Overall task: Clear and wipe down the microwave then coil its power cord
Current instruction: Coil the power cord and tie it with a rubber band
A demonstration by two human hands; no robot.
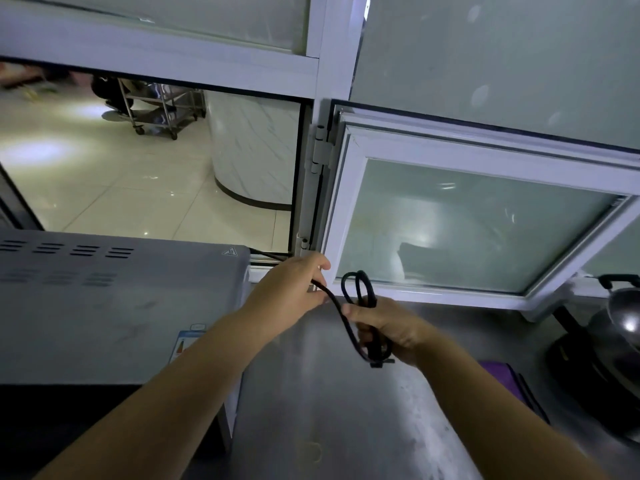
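A white-framed window with frosted glass stands swung open above the steel table. Left of the window, an opening looks onto a pale tiled floor with bright glare patches. Beyond the opening stand a curved white marbled counter and a wheeled metal trolley. Right of the window, a dark pot sits at the table's edge.

Black power cord — partly looped — trails behind the grey microwave.
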